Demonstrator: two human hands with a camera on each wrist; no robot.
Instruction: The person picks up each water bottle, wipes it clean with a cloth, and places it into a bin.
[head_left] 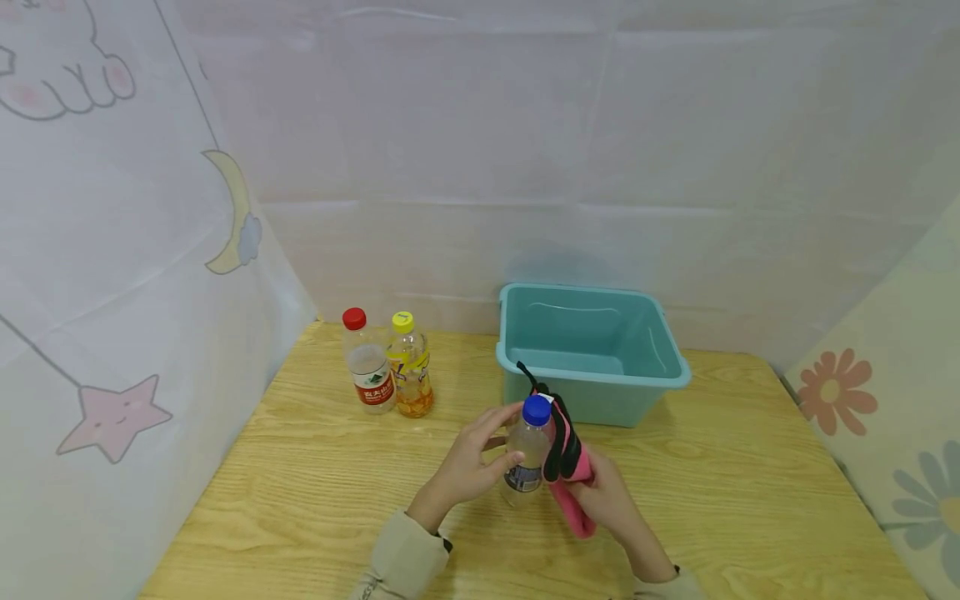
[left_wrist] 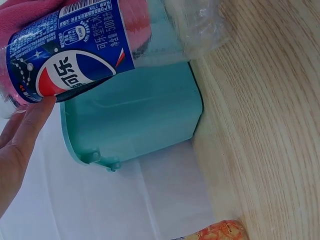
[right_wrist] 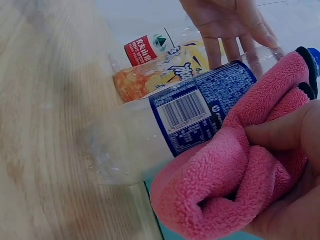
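A clear plastic cola bottle (head_left: 527, 454) with a blue cap and blue label stands between my hands, leaning slightly. My left hand (head_left: 471, 460) holds it from the left, thumb across its near side; in the left wrist view a fingertip (left_wrist: 46, 102) meets the label's edge. My right hand (head_left: 600, 492) grips a folded pink towel (right_wrist: 215, 175) with black trim, thumb pressed into its folds. That towel lies against the bottle's right side and partly covers the blue label (right_wrist: 200, 107). The bottle's base overlaps the wooden tabletop in both wrist views.
A teal plastic bin (head_left: 592, 392) sits behind my hands, toward the back right. At the back left stand a red-capped water bottle (head_left: 369, 367) and a yellow-capped drink bottle (head_left: 410, 371) with orange at its bottom. A white cloth backdrop (head_left: 450, 167) rises behind the table.
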